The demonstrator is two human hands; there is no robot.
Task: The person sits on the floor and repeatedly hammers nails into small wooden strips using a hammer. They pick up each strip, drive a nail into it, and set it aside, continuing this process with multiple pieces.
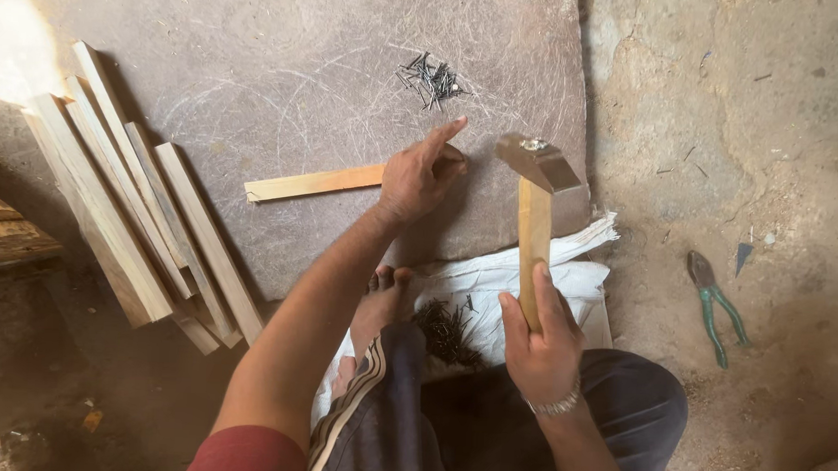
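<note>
Head view: my left hand [419, 175] is pressed down on the right end of a thin pale wooden strip [314, 182], index finger stretched forward, the other fingers curled over the strip end; can't tell if a nail is pinched under them. The strip lies flat on a scratched grey-brown slab surface [285, 82], running left from the hand and angled slightly down toward its left end. My right hand [541, 337] has its fingers wrapped tight around the lower part of the handle of a wooden-handled hammer with a dull metal head [536, 188]; the hammer stands near upright, head raised just right of the left hand, apart from the strip. A small loose pile of dark thin nails [431, 79] sits on the slab above the left hand, well apart from it. A second heap of dark nails [445, 329] lies on a crumpled white sack [492, 275] between my bare foot [384, 304] and the right hand. A stack of pale wooden battens [136, 216] leans across the slab's left edge. Green-handled pliers [714, 306] lie on the dusty floor to the right, well clear of both hands. A metal watch band [554, 405] is on the right wrist.
</note>
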